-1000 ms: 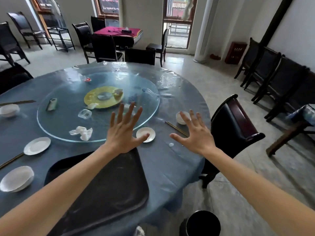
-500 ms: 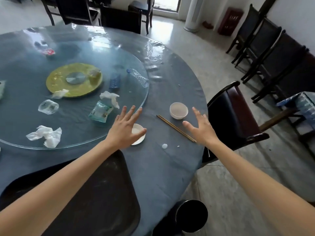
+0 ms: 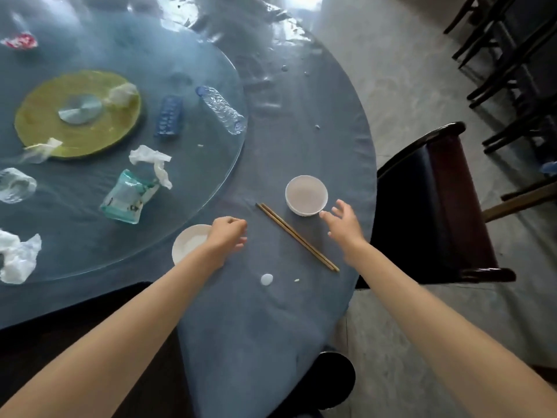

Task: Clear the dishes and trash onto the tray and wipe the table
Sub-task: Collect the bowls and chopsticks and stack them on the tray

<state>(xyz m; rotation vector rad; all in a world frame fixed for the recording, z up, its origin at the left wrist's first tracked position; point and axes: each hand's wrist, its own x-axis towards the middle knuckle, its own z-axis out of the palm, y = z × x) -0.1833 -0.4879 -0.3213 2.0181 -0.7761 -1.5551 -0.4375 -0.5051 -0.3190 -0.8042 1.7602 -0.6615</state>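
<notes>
A small white plate (image 3: 188, 242) lies flat on the blue table cover (image 3: 256, 321), just outside the glass turntable (image 3: 193, 212). My left hand (image 3: 227, 236) has its fingers curled over the plate's right rim. A white bowl (image 3: 306, 194) stands near the table's right edge. My right hand (image 3: 343, 227) is open with fingers spread, its fingertips almost at the bowl's near rim. A pair of chopsticks (image 3: 297, 236) lies diagonally between my hands. The black tray (image 3: 90, 315) sits at the near left, partly under my left forearm.
On the turntable lie a plastic bottle (image 3: 220, 110), a blue packet (image 3: 168, 116), a teal wrapper (image 3: 126, 196), crumpled tissues (image 3: 152, 159) and a yellow disc (image 3: 78, 113). A white spill (image 3: 266, 279) dots the cloth. A dark chair (image 3: 437, 206) stands right; a black bin (image 3: 331, 378) sits below.
The view has tilted down and closer. My left hand has curled from flat onto the plate's rim. My right hand has moved toward the bowl.
</notes>
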